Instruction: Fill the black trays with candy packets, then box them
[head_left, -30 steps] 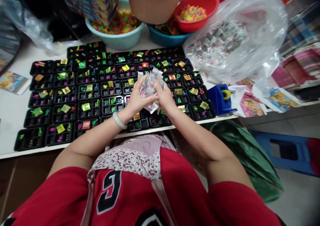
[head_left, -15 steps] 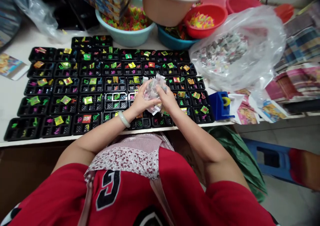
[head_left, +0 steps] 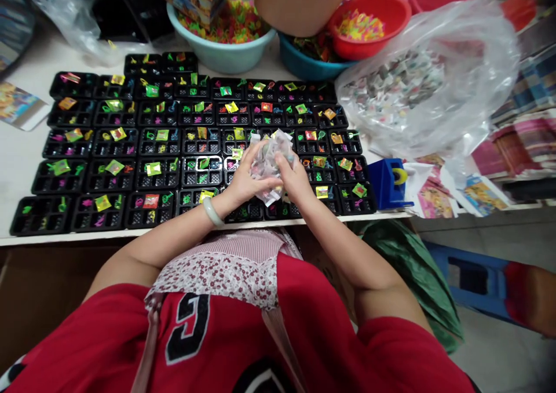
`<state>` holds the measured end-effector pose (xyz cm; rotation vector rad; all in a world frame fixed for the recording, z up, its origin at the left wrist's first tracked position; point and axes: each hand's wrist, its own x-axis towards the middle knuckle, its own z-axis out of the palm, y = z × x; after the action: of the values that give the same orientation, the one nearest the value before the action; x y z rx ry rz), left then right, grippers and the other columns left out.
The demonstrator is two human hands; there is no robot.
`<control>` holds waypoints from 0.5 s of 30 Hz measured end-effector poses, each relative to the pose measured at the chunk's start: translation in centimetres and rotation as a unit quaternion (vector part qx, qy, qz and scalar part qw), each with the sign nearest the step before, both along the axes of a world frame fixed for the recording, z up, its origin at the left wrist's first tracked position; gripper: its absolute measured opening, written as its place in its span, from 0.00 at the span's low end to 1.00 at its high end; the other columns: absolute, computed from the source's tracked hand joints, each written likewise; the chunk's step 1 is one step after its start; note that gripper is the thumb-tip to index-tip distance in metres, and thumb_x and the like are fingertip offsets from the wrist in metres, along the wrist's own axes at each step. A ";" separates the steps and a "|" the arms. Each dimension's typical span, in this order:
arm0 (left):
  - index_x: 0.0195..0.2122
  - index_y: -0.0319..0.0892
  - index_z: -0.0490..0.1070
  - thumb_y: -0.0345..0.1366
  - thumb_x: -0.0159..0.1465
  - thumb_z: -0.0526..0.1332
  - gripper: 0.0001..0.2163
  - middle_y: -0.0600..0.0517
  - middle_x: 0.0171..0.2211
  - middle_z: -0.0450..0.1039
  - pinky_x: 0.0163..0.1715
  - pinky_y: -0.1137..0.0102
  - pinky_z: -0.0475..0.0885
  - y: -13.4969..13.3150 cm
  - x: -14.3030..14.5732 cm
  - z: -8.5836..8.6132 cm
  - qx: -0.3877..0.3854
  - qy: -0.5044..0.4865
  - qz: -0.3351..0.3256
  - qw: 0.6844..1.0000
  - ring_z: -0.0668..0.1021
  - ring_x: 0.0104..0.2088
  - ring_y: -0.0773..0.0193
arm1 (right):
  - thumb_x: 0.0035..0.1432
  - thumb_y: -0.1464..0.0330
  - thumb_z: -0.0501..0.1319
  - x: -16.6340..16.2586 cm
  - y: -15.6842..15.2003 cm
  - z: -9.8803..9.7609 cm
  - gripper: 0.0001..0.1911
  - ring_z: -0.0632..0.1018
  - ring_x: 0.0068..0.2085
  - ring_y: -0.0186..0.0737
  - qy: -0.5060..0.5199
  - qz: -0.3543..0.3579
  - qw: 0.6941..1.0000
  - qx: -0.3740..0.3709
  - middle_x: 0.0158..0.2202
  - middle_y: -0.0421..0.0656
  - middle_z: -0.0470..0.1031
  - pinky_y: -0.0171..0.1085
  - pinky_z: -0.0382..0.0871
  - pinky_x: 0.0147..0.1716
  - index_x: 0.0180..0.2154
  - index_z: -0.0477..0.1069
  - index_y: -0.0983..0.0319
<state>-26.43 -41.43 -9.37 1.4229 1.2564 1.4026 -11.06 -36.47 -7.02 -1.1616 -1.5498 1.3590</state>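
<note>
A bunch of small clear-and-white packets (head_left: pixel 270 164) is cupped between my two hands, above the black trays. My left hand (head_left: pixel 246 178) curls round the bunch from the left, its thumb along the near side. My right hand (head_left: pixel 294 175) closes on it from the right, thumb on top. What is printed in the packets is too small to tell. Below and around my hands stand rows of black compartment trays (head_left: pixel 156 144), holding small coloured plastic pieces and bright sachets. The trays directly beneath my hands are partly hidden.
To the right, a large clear plastic bag (head_left: pixel 469 103) holds many similar packets. A blue tape dispenser (head_left: pixel 386 184) and printed cards (head_left: pixel 482 194) lie at the right edge. Behind the trays stand a pale blue basin (head_left: pixel 234 57), a red bowl (head_left: pixel 373 48) and a beige tub (head_left: pixel 299 10).
Both hands stay round the packets, with only slight finger shifts. The view has turned a little, so the trays and bag sit slightly differently in the picture.
</note>
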 end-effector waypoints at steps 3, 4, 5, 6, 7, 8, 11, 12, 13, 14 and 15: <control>0.68 0.52 0.63 0.54 0.49 0.80 0.47 0.41 0.69 0.62 0.71 0.46 0.59 -0.1 0.0 -0.1 -0.001 0.000 0.004 1.000 0.65 0.70 0.42 | 0.61 0.41 0.61 -0.2 -0.1 0.2 0.32 0.70 0.68 0.52 -0.008 0.006 1.000 0.006 0.62 0.46 0.74 0.57 0.60 0.70 0.58 0.74 0.51; 0.69 0.52 0.63 0.54 0.49 0.80 0.48 0.41 0.69 0.62 0.71 0.46 0.60 -0.1 0.0 0.0 0.001 -0.001 0.004 1.000 0.66 0.70 0.42 | 0.61 0.41 0.61 -0.2 -0.1 0.4 0.32 0.69 0.68 0.52 -0.013 0.009 1.000 0.009 0.63 0.46 0.74 0.58 0.59 0.70 0.58 0.74 0.51; 0.69 0.53 0.62 0.54 0.50 0.79 0.48 0.41 0.69 0.62 0.71 0.46 0.60 -0.2 0.0 0.2 0.004 0.000 0.004 1.000 0.66 0.70 0.42 | 0.61 0.41 0.61 -0.3 -0.1 0.8 0.31 0.69 0.68 0.52 -0.017 0.013 1.000 0.012 0.63 0.45 0.73 0.58 0.59 0.70 0.58 0.74 0.51; 0.70 0.53 0.61 0.54 0.50 0.79 0.48 0.42 0.69 0.61 0.71 0.45 0.61 -0.3 -0.2 0.4 0.010 0.002 0.006 1.000 0.66 0.70 0.42 | 0.61 0.40 0.61 -0.4 -0.2 1.2 0.32 0.69 0.68 0.53 -0.021 0.018 0.999 0.016 0.63 0.46 0.73 0.59 0.58 0.71 0.58 0.74 0.51; 0.70 0.54 0.60 0.54 0.51 0.79 0.48 0.42 0.70 0.61 0.71 0.45 0.61 -0.5 -0.6 0.7 0.017 0.008 0.010 1.000 0.66 0.70 0.42 | 0.61 0.41 0.62 -0.7 -0.2 1.7 0.32 0.69 0.68 0.53 -0.023 0.026 0.999 0.022 0.63 0.46 0.73 0.59 0.57 0.71 0.58 0.74 0.51; 0.71 0.55 0.59 0.55 0.51 0.78 0.48 0.43 0.70 0.61 0.71 0.45 0.61 -0.8 -1.2 1.0 0.026 0.016 0.017 0.999 0.65 0.70 0.41 | 0.61 0.41 0.62 -1.2 -0.2 2.1 0.32 0.69 0.68 0.53 -0.022 0.037 0.999 0.028 0.63 0.46 0.73 0.59 0.57 0.71 0.58 0.74 0.51; 0.72 0.57 0.57 0.56 0.52 0.78 0.49 0.45 0.69 0.62 0.72 0.45 0.60 -2.4 -4.3 1.7 0.049 0.047 0.054 0.996 0.64 0.71 0.42 | 0.61 0.41 0.63 -4.4 -0.5 2.8 0.31 0.68 0.68 0.54 -0.009 0.080 0.995 0.052 0.63 0.47 0.71 0.58 0.55 0.72 0.58 0.75 0.52; 0.72 0.58 0.57 0.57 0.52 0.77 0.49 0.45 0.69 0.62 0.72 0.46 0.60 -3.2 -5.7 1.7 0.051 0.056 0.072 0.994 0.64 0.71 0.42 | 0.61 0.42 0.63 -5.9 -0.8 2.8 0.31 0.68 0.69 0.54 -0.004 0.097 0.994 0.056 0.64 0.47 0.70 0.57 0.54 0.73 0.58 0.74 0.52; 0.72 0.58 0.56 0.58 0.51 0.77 0.50 0.45 0.69 0.62 0.72 0.46 0.60 -4.0 -7.2 1.6 0.050 0.064 0.092 0.992 0.64 0.71 0.42 | 0.61 0.42 0.64 -7.6 -1.0 2.6 0.31 0.67 0.70 0.54 -0.001 0.113 0.992 0.056 0.64 0.47 0.69 0.56 0.54 0.73 0.58 0.74 0.51; 0.72 0.58 0.56 0.59 0.51 0.77 0.50 0.45 0.70 0.61 0.72 0.47 0.61 -4.9 -8.7 1.4 0.047 0.069 0.112 0.990 0.65 0.71 0.42 | 0.61 0.43 0.64 -9.4 -1.4 2.3 0.31 0.66 0.70 0.54 0.002 0.129 0.990 0.054 0.65 0.46 0.69 0.55 0.53 0.74 0.59 0.74 0.51; 0.72 0.58 0.56 0.60 0.51 0.76 0.50 0.45 0.70 0.61 0.71 0.47 0.61 -5.9 -10.2 1.2 0.042 0.072 0.130 0.988 0.65 0.71 0.42 | 0.61 0.43 0.65 -11.2 -1.8 1.8 0.31 0.65 0.71 0.54 0.003 0.144 0.988 0.051 0.65 0.46 0.68 0.54 0.53 0.74 0.59 0.74 0.51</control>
<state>-36.64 -47.29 -8.19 1.4794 1.5368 1.5642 -22.26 -38.28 -5.18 -0.8966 -1.8133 1.4450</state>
